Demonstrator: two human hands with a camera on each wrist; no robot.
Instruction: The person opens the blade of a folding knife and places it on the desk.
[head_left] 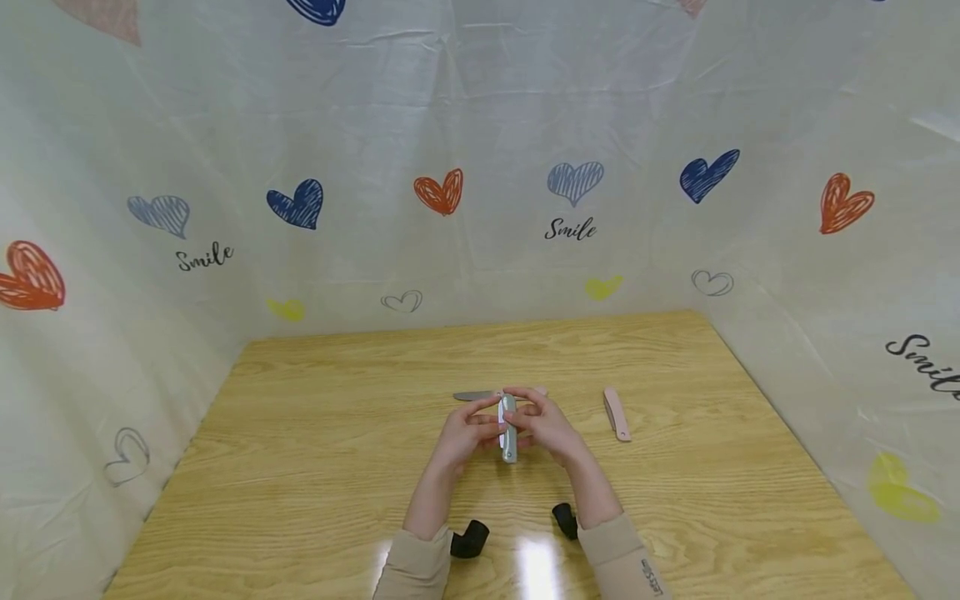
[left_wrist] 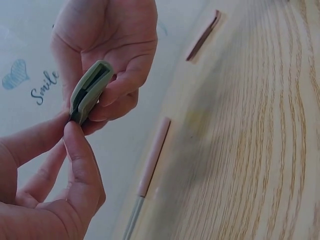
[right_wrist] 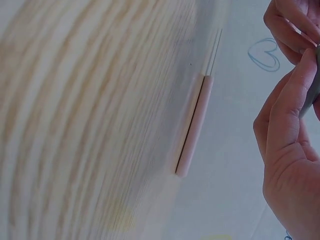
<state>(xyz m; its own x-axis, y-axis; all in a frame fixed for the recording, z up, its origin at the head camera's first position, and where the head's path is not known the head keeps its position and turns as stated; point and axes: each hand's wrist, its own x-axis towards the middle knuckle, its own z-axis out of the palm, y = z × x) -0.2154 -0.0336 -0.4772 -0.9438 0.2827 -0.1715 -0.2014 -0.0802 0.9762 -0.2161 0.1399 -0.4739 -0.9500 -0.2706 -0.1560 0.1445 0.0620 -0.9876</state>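
Note:
A pale green folding knife [head_left: 509,446] is held up between both hands over the middle of the table. My left hand [head_left: 467,435] pinches its blade edge with thumb and forefinger, clearest in the left wrist view. My right hand [head_left: 550,429] grips the green handle [left_wrist: 92,89] from the other side. The blade looks mostly folded along the handle; its exact angle is hard to tell. Just beyond the hands lies a pink folding knife [right_wrist: 195,127] with its blade [head_left: 472,396] out, partly hidden in the head view by the fingers.
To the right, a second pink folding knife [head_left: 617,414] lies folded on the wooden table [head_left: 337,433]. Two bent black pieces [head_left: 470,540] lie near the forearms, one by each sleeve. A white sheet with printed hearts [head_left: 438,192] hangs behind and at both sides.

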